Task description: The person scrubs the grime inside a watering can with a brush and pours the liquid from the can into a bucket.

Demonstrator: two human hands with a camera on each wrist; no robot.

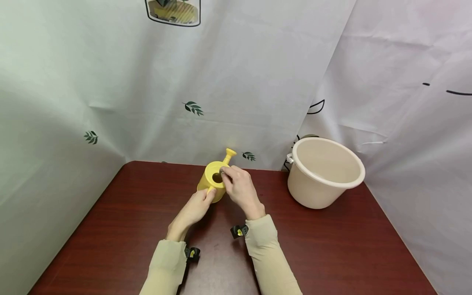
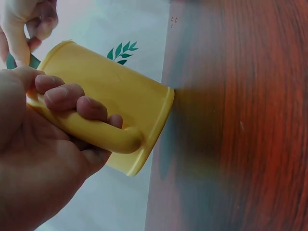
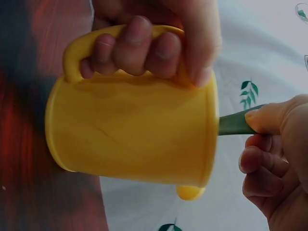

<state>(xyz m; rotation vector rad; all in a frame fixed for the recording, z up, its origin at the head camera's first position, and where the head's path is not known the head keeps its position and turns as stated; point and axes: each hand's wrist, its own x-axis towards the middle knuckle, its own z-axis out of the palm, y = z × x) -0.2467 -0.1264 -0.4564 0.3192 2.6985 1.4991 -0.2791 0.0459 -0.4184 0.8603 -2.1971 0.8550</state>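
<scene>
A yellow watering can (image 1: 212, 169) stands near the back edge of the table, its spout pointing toward the back. My left hand (image 1: 195, 207) grips its handle (image 2: 96, 132), fingers wrapped round it. Above the top opening, my right hand (image 1: 241, 190) pinches a flat, dark green strip or handle (image 3: 236, 123) between thumb and fingers. The strip's lower end goes into the can's opening and is hidden inside, so its kind cannot be told. In the left wrist view only a small piece of it shows beside the rim.
A large cream bucket (image 1: 312, 192) with a white handle fitting stands at the back right of the dark red-brown table (image 1: 110, 229). Pale cloth (image 1: 258, 82) with leaf prints hangs behind the table and along both sides.
</scene>
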